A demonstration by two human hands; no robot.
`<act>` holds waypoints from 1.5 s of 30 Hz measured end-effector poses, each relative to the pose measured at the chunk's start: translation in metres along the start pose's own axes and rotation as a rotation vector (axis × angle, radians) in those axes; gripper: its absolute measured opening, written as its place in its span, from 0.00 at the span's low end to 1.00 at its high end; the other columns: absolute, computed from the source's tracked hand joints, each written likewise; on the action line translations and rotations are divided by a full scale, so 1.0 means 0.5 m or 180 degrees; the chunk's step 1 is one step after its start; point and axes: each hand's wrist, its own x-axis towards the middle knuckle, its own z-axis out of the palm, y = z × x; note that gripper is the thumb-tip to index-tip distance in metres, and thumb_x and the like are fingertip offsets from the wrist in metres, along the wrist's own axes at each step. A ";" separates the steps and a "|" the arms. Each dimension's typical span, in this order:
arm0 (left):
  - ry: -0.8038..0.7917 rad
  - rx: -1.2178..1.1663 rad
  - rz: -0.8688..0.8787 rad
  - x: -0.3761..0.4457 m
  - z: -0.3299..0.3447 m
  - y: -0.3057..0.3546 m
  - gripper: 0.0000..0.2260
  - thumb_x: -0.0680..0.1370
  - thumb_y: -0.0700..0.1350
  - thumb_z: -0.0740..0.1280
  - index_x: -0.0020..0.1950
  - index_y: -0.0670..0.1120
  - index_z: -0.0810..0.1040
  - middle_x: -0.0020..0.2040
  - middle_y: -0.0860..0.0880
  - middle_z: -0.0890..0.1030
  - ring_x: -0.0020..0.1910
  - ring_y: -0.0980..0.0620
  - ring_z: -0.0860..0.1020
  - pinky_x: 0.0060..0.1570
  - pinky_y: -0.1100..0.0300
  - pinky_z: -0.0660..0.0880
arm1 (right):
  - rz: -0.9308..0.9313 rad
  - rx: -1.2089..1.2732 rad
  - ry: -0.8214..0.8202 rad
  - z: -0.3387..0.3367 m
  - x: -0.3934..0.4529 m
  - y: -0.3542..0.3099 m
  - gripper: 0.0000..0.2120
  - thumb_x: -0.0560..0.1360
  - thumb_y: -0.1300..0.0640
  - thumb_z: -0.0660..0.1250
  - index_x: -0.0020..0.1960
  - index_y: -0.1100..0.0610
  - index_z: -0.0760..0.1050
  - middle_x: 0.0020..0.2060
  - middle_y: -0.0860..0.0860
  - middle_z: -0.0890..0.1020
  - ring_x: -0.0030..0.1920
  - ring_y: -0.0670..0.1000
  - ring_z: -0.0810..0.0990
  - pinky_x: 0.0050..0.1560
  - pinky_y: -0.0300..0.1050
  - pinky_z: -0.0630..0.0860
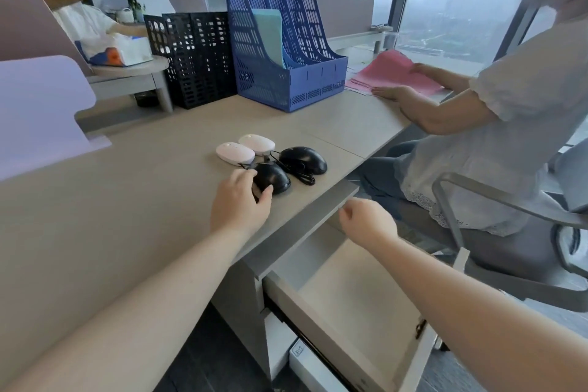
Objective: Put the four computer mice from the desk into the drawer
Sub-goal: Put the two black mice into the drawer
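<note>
Several mice lie together near the desk's front edge. Two are white, the nearer white mouse [234, 152] and the farther white mouse [257, 143]. Two are black and corded, the right black mouse [304, 159] and the near black mouse [274, 177]. My left hand [240, 202] rests on the near black mouse, fingers curled around its left side. My right hand [366, 221] hovers loosely closed and empty over the open drawer [343, 302], which is pulled out below the desk edge and looks empty inside.
A blue file rack [286, 51] and a black file rack [194, 57] stand at the back of the desk [111, 200]. A seated person [477, 137] on a chair to the right handles pink paper [394, 73]. Another person's arm reaches across the top left.
</note>
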 end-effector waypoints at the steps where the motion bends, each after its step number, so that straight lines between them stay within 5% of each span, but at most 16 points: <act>1: -0.0051 0.0077 -0.0150 0.015 0.002 -0.002 0.21 0.74 0.54 0.67 0.62 0.45 0.72 0.63 0.45 0.73 0.61 0.42 0.70 0.56 0.49 0.71 | -0.0052 0.0164 0.0169 -0.007 0.019 -0.021 0.13 0.78 0.51 0.55 0.41 0.56 0.72 0.40 0.53 0.77 0.45 0.57 0.76 0.40 0.46 0.72; 5: -0.0549 0.0497 -0.0514 0.068 0.013 -0.014 0.37 0.64 0.68 0.68 0.68 0.53 0.64 0.65 0.44 0.69 0.62 0.39 0.67 0.61 0.49 0.68 | -0.0214 0.0605 0.0290 -0.022 0.098 -0.086 0.22 0.76 0.47 0.60 0.68 0.51 0.68 0.63 0.54 0.75 0.67 0.58 0.68 0.61 0.54 0.71; 10: -0.1213 0.0683 -0.0633 0.122 0.026 -0.006 0.47 0.59 0.72 0.68 0.73 0.58 0.55 0.75 0.47 0.58 0.69 0.37 0.59 0.67 0.47 0.62 | -0.0473 0.0497 -0.0297 -0.012 0.189 -0.129 0.36 0.71 0.45 0.67 0.75 0.43 0.54 0.73 0.52 0.63 0.74 0.58 0.57 0.69 0.61 0.65; 15: -0.1742 0.0652 -0.0799 0.152 0.030 0.006 0.56 0.52 0.75 0.70 0.74 0.60 0.51 0.77 0.47 0.47 0.74 0.39 0.51 0.72 0.46 0.56 | -0.0377 0.0482 -0.0676 0.005 0.239 -0.140 0.37 0.69 0.43 0.67 0.74 0.41 0.55 0.73 0.52 0.64 0.74 0.58 0.60 0.71 0.59 0.63; 18: -0.1755 0.0538 -0.0679 0.157 0.038 0.013 0.53 0.51 0.73 0.72 0.72 0.64 0.54 0.77 0.47 0.45 0.73 0.40 0.52 0.72 0.48 0.57 | -0.0414 0.0560 -0.0653 0.012 0.248 -0.138 0.33 0.68 0.43 0.67 0.71 0.40 0.61 0.68 0.54 0.68 0.69 0.60 0.66 0.67 0.57 0.68; 22: -0.1553 0.0692 -0.0317 0.162 0.049 0.028 0.42 0.54 0.68 0.72 0.66 0.66 0.62 0.65 0.46 0.65 0.66 0.43 0.65 0.66 0.53 0.64 | -0.0491 0.0646 -0.0537 0.009 0.240 -0.130 0.30 0.69 0.46 0.67 0.70 0.42 0.65 0.64 0.56 0.70 0.67 0.61 0.67 0.64 0.54 0.70; 29: -0.1495 0.0847 -0.0496 0.124 0.038 0.070 0.27 0.59 0.59 0.72 0.56 0.56 0.71 0.56 0.46 0.69 0.55 0.42 0.70 0.58 0.51 0.71 | -0.0271 0.0829 -0.0236 -0.004 0.192 -0.089 0.32 0.67 0.47 0.68 0.70 0.44 0.66 0.61 0.57 0.72 0.64 0.60 0.70 0.63 0.51 0.73; 34: -0.1698 0.0838 -0.0460 0.066 0.053 0.152 0.28 0.62 0.58 0.72 0.59 0.53 0.70 0.57 0.46 0.68 0.48 0.47 0.70 0.57 0.54 0.71 | -0.0107 0.1016 -0.0223 -0.035 0.145 -0.034 0.31 0.67 0.49 0.69 0.69 0.44 0.68 0.60 0.56 0.71 0.63 0.59 0.71 0.62 0.53 0.74; 45: -0.1583 0.0739 -0.0292 -0.060 0.112 0.257 0.30 0.62 0.58 0.72 0.60 0.52 0.68 0.57 0.47 0.67 0.53 0.44 0.68 0.53 0.55 0.66 | 0.0173 0.1189 -0.0275 -0.061 0.054 0.122 0.31 0.60 0.44 0.69 0.63 0.45 0.72 0.55 0.56 0.78 0.56 0.57 0.77 0.57 0.49 0.76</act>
